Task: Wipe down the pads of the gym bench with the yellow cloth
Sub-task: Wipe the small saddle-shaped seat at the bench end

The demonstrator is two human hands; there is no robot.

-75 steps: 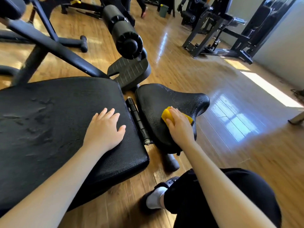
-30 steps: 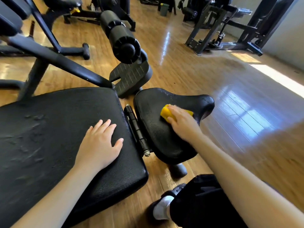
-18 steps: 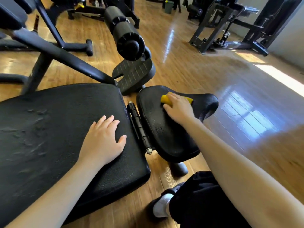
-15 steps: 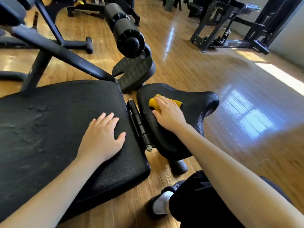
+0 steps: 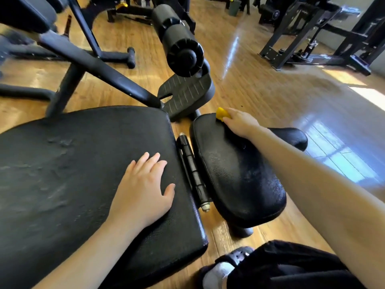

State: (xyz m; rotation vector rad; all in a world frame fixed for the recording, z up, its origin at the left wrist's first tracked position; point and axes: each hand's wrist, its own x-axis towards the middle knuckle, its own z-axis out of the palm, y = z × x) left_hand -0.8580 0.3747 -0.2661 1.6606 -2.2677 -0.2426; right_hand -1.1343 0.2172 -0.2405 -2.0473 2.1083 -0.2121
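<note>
The bench has a large black back pad point(image 5: 62, 174) on the left and a smaller black seat pad point(image 5: 235, 176) on the right, joined by a metal hinge point(image 5: 191, 167). My right hand point(image 5: 239, 122) presses the yellow cloth point(image 5: 221, 114) against the far edge of the seat pad; most of the cloth is hidden under my fingers. My left hand point(image 5: 143, 188) lies flat, fingers spread, on the near right part of the back pad, holding nothing.
A black foam roller point(image 5: 179, 42) and a ribbed footplate point(image 5: 185, 92) stand just beyond the pads. The bench's black frame bars point(image 5: 93, 63) run at the upper left. Other black gym machines point(image 5: 312, 34) stand on the wooden floor at the far right. My knee and shoe point(image 5: 229, 265) are at the bottom.
My right hand has slid the yellow cloth from the middle of the seat pad out to its far edge. My left hand has stayed flat on the back pad.
</note>
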